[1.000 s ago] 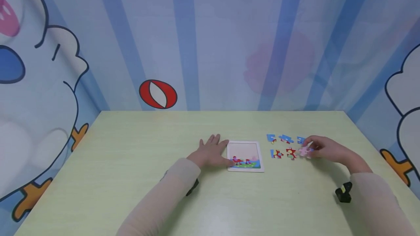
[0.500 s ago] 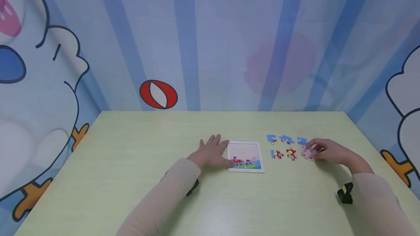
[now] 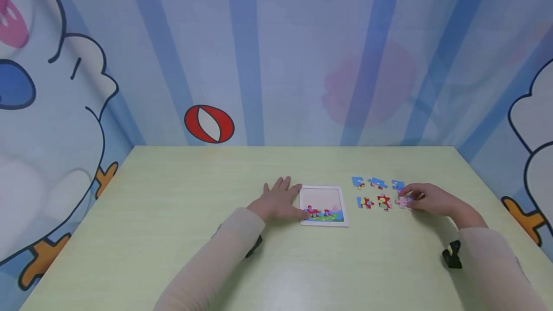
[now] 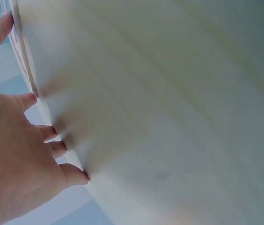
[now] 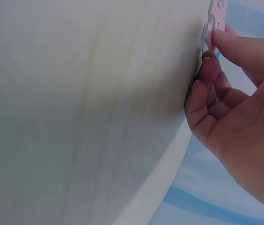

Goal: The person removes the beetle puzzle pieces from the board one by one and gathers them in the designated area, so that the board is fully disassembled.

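My left hand (image 3: 278,203) lies with its fingers spread on the table at the left side of a white-framed puzzle tray (image 3: 321,197). Its thumb rests over the tray's lower left corner, where a printed strip with small red figures runs along the bottom. In the left wrist view the fingertips (image 4: 86,178) touch the tabletop. My right hand (image 3: 432,199) pinches a pink jigsaw piece (image 3: 402,201) between thumb and finger, low at the table; in the right wrist view the pink piece (image 5: 219,13) shows past the thumb, and the other fingers are curled.
Several jigsaw pieces lie in two rows right of the tray: a blue corner piece (image 3: 357,182), blue ones (image 3: 398,185) beside it, and a red piece (image 3: 383,202) next to the pink one. The pale table (image 3: 194,181) ends at a blue striped backdrop (image 3: 285,61).
The right hand has shifted the pink piece a little right, away from the red piece, then slightly back left. The left hand and tray have stayed put.
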`<action>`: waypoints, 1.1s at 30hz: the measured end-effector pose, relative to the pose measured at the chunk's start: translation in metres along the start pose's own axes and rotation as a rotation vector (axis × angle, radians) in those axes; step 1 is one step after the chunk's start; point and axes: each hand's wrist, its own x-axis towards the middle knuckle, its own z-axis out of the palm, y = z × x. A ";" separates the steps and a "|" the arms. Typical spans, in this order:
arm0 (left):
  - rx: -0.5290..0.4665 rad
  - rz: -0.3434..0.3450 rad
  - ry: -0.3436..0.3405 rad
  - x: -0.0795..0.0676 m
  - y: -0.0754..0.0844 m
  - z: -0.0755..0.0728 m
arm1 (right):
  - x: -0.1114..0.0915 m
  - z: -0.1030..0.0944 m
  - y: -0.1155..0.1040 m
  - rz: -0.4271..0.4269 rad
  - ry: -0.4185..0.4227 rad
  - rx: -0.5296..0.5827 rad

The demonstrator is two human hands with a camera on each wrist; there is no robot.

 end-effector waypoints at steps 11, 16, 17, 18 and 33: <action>-0.005 0.003 -0.006 -0.001 0.000 -0.001 | 0.000 0.003 -0.002 -0.017 0.004 -0.009; -0.012 0.004 -0.005 0.000 0.000 -0.001 | -0.002 0.001 -0.007 -0.022 0.016 -0.002; -0.014 0.005 -0.006 0.000 0.000 0.000 | -0.001 0.001 -0.009 -0.028 0.017 0.006; -0.017 0.006 -0.005 0.000 -0.001 0.000 | -0.001 0.000 -0.011 -0.033 0.019 0.014; -0.063 0.045 -0.022 -0.002 -0.005 -0.003 | 0.014 0.006 -0.081 -0.183 0.064 0.082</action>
